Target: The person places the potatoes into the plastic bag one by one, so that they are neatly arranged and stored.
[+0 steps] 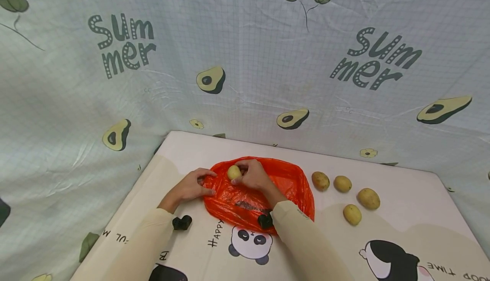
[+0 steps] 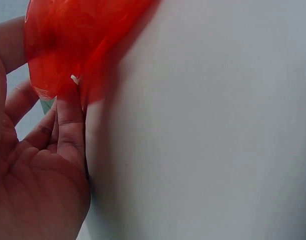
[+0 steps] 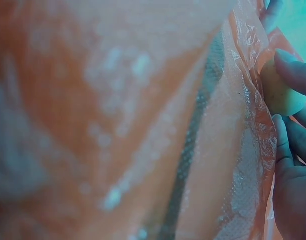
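Note:
A red plastic bag [image 1: 291,179] lies spread on the table with its mouth open. My left hand [image 1: 193,185] holds the bag's left edge, thumb and fingers apart along it. In the left wrist view the thin red film [image 2: 88,45] hangs between the thumb and the fingers [image 2: 69,117]. Over the left part of the bag, my right hand [image 1: 253,174] grips a small yellow potato [image 1: 234,172] between thumb and fingers. The right wrist view has this potato [image 3: 280,90] right beside the crinkled bag film [image 3: 242,150], which fills most of that view.
Several loose potatoes [image 1: 368,198] lie on the table to the right of the bag. The white printed table cover [image 1: 325,247] meets a hanging cloth with avocado prints [image 1: 245,60] at the back and left. A black wrist device [image 1: 182,222] is by the left forearm.

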Tool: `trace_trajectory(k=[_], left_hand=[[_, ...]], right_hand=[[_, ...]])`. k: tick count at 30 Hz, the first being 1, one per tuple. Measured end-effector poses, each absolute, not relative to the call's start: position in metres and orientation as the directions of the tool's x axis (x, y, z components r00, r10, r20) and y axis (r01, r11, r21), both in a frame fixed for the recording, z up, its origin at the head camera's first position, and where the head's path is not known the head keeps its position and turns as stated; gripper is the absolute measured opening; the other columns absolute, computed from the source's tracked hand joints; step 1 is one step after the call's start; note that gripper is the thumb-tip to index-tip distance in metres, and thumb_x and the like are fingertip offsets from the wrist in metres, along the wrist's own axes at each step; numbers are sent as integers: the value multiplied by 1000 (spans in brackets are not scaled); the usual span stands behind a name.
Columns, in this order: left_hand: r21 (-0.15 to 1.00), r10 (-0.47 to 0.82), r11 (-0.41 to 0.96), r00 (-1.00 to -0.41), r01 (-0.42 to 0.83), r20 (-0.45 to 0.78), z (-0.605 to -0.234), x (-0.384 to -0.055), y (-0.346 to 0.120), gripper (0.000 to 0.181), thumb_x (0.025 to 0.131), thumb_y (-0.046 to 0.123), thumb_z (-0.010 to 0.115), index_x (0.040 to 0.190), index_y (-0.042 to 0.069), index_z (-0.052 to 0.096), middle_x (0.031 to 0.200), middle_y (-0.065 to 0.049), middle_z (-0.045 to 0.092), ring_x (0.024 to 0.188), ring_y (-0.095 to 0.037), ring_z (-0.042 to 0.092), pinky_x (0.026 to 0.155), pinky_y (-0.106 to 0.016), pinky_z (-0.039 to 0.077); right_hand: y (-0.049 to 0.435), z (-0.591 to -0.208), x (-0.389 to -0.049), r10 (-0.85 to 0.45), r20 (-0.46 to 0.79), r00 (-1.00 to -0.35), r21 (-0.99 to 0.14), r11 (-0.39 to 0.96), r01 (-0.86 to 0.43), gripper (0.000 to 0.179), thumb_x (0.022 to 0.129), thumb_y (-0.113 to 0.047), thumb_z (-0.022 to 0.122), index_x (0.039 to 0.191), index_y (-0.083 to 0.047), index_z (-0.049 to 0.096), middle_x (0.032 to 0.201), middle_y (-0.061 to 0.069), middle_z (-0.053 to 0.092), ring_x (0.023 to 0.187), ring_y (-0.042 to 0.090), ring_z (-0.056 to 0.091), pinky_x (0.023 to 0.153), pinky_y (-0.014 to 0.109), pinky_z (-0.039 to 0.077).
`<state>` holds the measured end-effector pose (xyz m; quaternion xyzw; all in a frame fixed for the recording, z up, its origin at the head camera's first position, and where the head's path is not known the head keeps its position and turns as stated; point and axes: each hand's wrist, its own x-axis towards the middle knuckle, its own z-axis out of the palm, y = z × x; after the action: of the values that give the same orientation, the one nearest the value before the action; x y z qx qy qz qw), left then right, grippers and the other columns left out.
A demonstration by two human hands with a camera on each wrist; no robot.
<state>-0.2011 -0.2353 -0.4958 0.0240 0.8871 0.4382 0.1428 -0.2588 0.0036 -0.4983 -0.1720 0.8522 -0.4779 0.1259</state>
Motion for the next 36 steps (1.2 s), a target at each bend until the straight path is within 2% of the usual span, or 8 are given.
trace_trajectory(k=[7,15,25,36], left_hand=[[788,177,612,-959,-70,-223,-496,-201,-235,54,85,16,81,136,9,64,152,-20,51,125,-37,58,100,-46,60],[774,167,629,-961,-70,-222,-497,-201,-234,54,85,18,82,136,11,65,153,-18,51,130,-38,56,105,-50,57],[771,176,633,-957,-71,-232,-494,-199,-235,57,85,23,83,137,10,64,153,-20,50,131,-39,54,107,-52,55],[761,172,644,-956,-74,-239,-493,-198,-232,56,86,21,82,137,8,63,154,-22,48,133,-41,53,108,-53,55]], right_hand=[[2,-500,-258,-417,-36,-908,-848,493,-193,48,83,-11,87,127,-3,71,109,9,71,94,23,60,88,36,58],[3,-499,-253,-388,-60,-920,-823,541,-175,53,86,-14,85,135,-5,68,119,10,71,102,24,59,98,43,58],[12,-491,-248,-360,-49,-932,-835,527,-160,48,82,-14,88,127,-3,72,107,9,71,92,22,58,80,30,57],[35,-485,-243,-350,-21,-937,-876,457,-151,42,84,-12,86,123,-9,74,108,6,72,93,21,60,85,30,59]])
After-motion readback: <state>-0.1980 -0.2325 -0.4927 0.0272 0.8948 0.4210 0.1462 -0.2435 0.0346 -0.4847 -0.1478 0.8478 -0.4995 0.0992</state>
